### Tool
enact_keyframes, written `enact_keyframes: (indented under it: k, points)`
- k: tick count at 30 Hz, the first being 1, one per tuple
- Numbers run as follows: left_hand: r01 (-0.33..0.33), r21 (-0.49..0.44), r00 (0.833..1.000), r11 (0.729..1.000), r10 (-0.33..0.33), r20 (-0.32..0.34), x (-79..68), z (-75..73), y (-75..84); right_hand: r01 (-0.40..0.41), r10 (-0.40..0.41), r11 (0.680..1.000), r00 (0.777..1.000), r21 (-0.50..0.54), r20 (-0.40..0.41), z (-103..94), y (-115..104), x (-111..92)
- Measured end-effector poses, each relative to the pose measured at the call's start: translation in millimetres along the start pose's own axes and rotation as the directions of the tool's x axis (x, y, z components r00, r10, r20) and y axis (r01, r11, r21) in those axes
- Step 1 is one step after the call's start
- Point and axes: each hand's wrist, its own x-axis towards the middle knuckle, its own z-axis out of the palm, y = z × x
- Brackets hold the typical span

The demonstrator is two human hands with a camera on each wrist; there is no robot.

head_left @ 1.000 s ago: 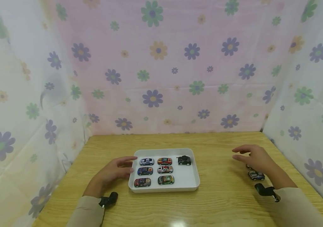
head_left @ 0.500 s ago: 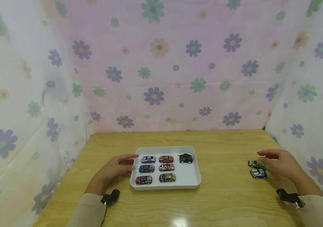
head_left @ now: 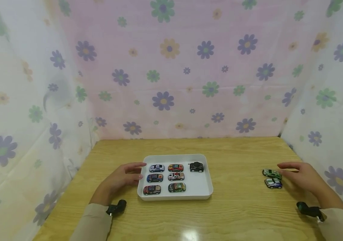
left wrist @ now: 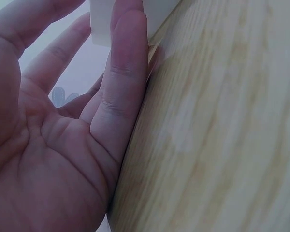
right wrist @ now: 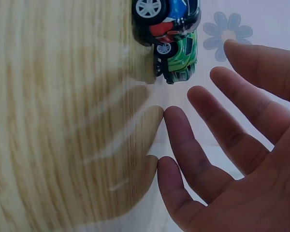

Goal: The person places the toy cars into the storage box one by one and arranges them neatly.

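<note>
My left hand (head_left: 118,180) is at the left side of a white tray (head_left: 175,197), fingertips right at its rim; in the left wrist view, its fingers (left wrist: 118,96) are loosely bent beside the tray wall (left wrist: 159,17). Several toy cars stand in the tray, among them a white one (head_left: 157,168) and a red-and-yellow one (head_left: 175,168). My right hand (head_left: 305,177) is beside two toy cars on the table, a green one (head_left: 271,173) and a white-and-purple one (head_left: 273,183). Its fingers (right wrist: 222,123) are spread and hold nothing, two tips resting on the wood.
A small black toy tank (head_left: 196,167) stands in the tray's back right corner. The wooden table (head_left: 234,207) runs back to a flowered cloth (head_left: 183,110), with more cloth at both sides.
My right hand has moved right and down, from above the two toy cars to their right side, uncovering them. The left hand has stayed at the tray's edge.
</note>
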Motion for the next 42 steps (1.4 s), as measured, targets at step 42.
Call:
enact_keyframes:
  k: [42]
  points:
    - [0.006,0.017,1.000,1.000,-0.006,-0.006,2.6,-2.4,-2.1,0.062,-0.057,0.997,0.993,-0.050,0.099,-3.1,5.0,-1.8]
